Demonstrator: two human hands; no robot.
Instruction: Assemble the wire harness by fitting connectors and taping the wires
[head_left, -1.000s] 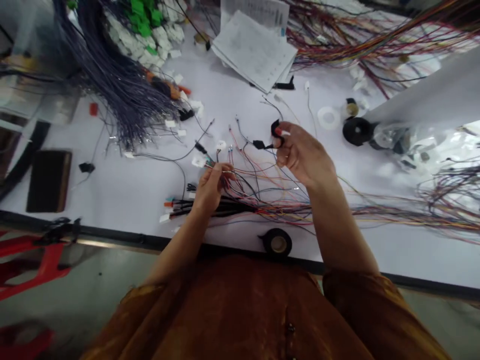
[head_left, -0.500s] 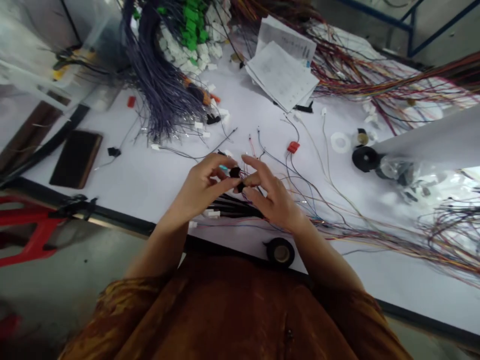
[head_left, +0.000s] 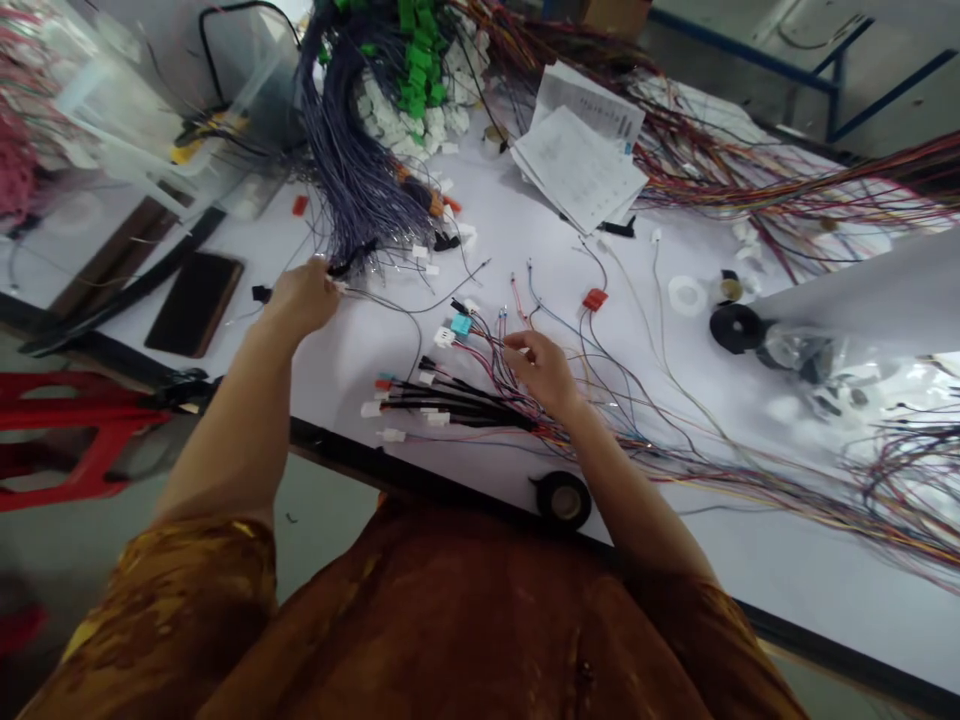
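Observation:
My left hand [head_left: 304, 297] is at the near end of the purple wire bundle [head_left: 352, 190], its fingers drawn together. A small white connector [head_left: 340, 287] on thin dark wires shows at the fingertips; what lies between them is hidden. My right hand [head_left: 546, 372] has its thumb and fingers closed at several thin wires [head_left: 491, 350] of the harness. Left of that hand lie a light blue connector [head_left: 460, 325] and a white connector [head_left: 444, 338]. Black-sleeved wires [head_left: 472, 405] with white end connectors spread below it.
A black tape roll [head_left: 562, 500] lies by the near table edge. A dark phone-like slab [head_left: 195, 303] sits at left. Paper sheets [head_left: 581, 165], green connectors [head_left: 420, 60] and a red connector [head_left: 595, 299] lie farther back. Long coloured wires [head_left: 787, 490] run off right.
My left hand has moved left, away from my right hand, to the purple bundle. The black connector between both hands is no longer visible there. The view has shifted slightly left.

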